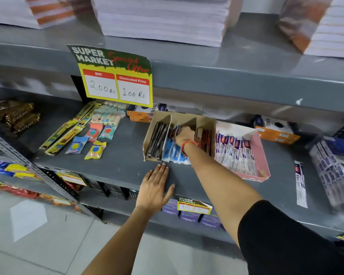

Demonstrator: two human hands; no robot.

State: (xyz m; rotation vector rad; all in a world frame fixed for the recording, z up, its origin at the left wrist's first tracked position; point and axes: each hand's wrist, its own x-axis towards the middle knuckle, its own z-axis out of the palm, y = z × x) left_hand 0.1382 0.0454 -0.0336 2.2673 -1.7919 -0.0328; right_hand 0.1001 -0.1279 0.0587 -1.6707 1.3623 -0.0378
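Note:
A brown cardboard box (187,116) with three compartments stands on the grey shelf (117,157). Its left compartment holds dark packets (157,139), the middle one blue packets (175,154), the right one red packets (205,140). My right hand (185,136), with a red band on the wrist, reaches into the middle compartment. Its fingers curl down round a few packets at the back there. My left hand (156,187) lies flat, fingers straight, on the shelf's front edge just in front of the box.
A pink tray (261,155) of white sachets sits right of the box, with one loose sachet (300,183) further right. Small packaged goods (91,135) lie to the left. A yellow price sign (115,76) hangs from the shelf above. Orange boxes (276,133) stand behind.

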